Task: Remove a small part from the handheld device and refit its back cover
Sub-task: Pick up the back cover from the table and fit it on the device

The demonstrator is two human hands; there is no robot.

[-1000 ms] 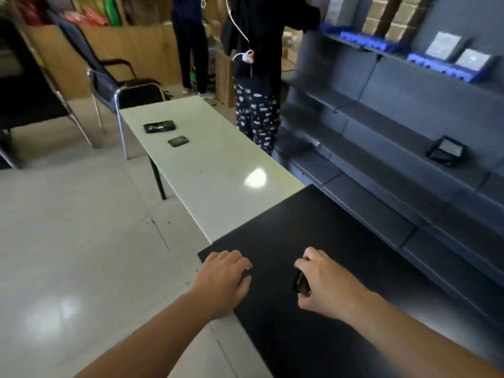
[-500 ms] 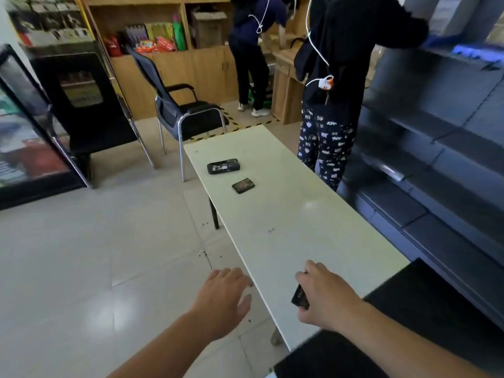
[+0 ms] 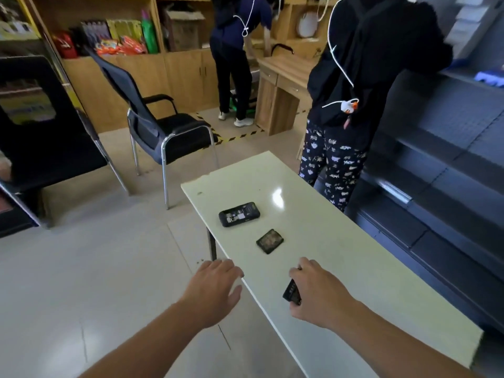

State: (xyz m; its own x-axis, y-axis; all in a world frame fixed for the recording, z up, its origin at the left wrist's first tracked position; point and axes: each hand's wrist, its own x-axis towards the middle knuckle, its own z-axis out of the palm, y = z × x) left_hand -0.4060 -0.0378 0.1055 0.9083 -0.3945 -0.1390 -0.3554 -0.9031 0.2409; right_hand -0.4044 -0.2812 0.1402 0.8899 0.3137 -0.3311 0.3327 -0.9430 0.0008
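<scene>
A black handheld device (image 3: pixel 239 214) lies on the white table (image 3: pixel 313 241) with its back open and its insides showing. Its dark back cover (image 3: pixel 270 241) lies apart, a little nearer to me. My right hand (image 3: pixel 319 291) hovers over the table's near part, closed around a small flat black part (image 3: pixel 292 292) with white print. My left hand (image 3: pixel 215 289) is at the table's left edge, fingers spread, holding nothing. Both hands are short of the cover and the device.
A person in patterned trousers (image 3: pixel 335 165) stands at the table's far right beside dark shelving (image 3: pixel 436 186). A black chair (image 3: pixel 163 132) stands beyond the table's far left corner. Another person (image 3: pixel 234 55) stands by wooden cabinets at the back.
My view has moved forward from the black surface along the white table. The device and cover are now much closer to my hands. My right hand kept its hold on the small black part.
</scene>
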